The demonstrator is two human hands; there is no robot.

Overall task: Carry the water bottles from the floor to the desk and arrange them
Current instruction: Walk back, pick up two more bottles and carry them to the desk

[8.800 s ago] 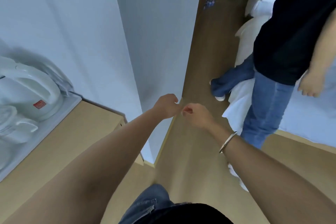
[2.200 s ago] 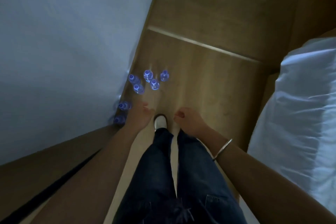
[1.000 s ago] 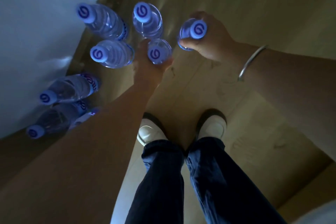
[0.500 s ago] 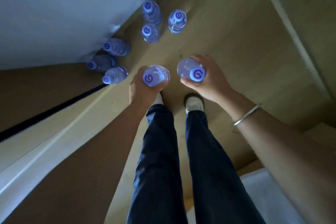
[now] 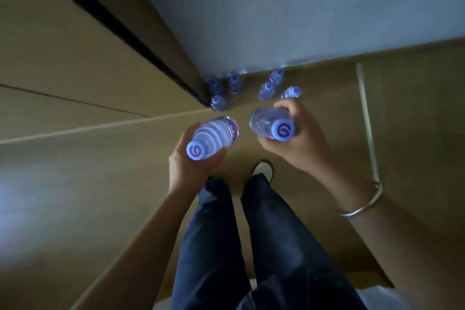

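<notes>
One camera only, worn on the person's head, looks steeply down the body toward the floor (image 5: 327, 184). The hands (image 5: 191, 166) sit close beneath the lens at mid-frame, with the legs below them. Beyond the hands, farther from the lens, the bottles on the floor (image 5: 266, 90) stand against the wall (image 5: 302, 7). The wide angle bends straight edges.

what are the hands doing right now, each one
Left hand: closed around a water bottle, lifted off the floor.
Right hand: closed around a second water bottle, also lifted.
</notes>
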